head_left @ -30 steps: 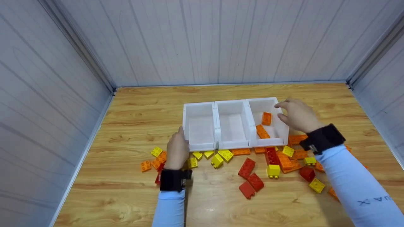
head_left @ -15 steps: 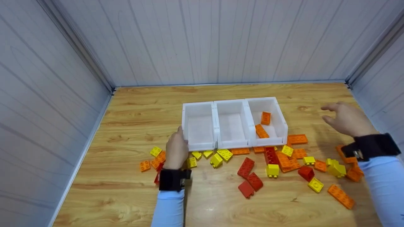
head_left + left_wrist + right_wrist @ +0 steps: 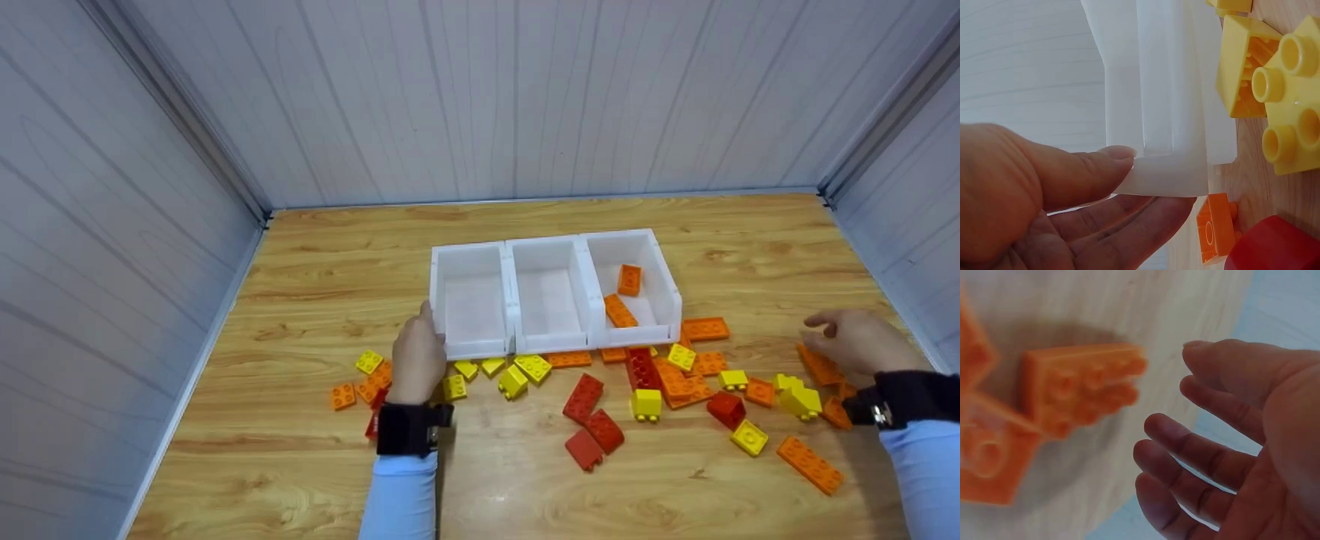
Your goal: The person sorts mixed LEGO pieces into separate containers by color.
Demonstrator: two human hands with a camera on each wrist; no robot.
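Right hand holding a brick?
No, in the right wrist view the right hand has nothing in its grasp, and a gap shows between it and the nearest orange brick.

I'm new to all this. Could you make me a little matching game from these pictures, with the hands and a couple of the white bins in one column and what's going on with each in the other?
1. Left hand
2. Right hand
3. Middle white bin
4. Right-end white bin

A. Holding nothing, near an orange brick
B. Has two orange bricks inside
C. Pinching the wall of the left-end white bin
D. No bricks visible inside

Right pairs: 1-C, 2-A, 3-D, 4-B
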